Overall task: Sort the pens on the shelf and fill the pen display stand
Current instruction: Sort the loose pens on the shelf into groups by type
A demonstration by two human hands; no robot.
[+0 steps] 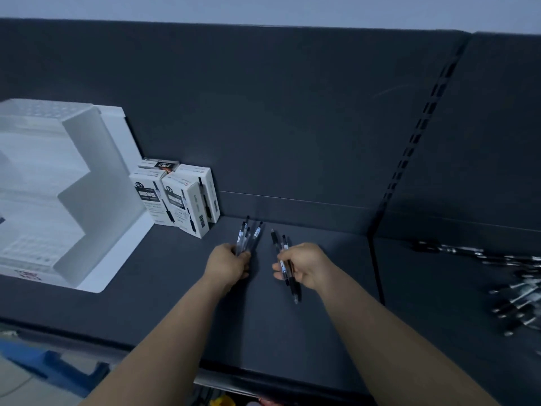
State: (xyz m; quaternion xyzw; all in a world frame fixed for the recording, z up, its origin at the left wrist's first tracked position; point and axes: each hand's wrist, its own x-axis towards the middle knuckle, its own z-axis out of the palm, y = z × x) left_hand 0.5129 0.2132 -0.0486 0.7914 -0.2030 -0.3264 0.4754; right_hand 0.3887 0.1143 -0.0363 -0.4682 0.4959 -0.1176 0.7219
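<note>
left hand [229, 265] grips four pens [249, 233] — right hand [308, 265], three.

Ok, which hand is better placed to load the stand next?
Left, probably. The left hand grips pens and is nearer the stand at far left; the right hand, gripping other pens, is farther.

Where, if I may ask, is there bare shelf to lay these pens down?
Bare shelf lies between the pen boxes and the slotted upright, and in front of the display stand. The far right is crowded with loose pens.
</note>
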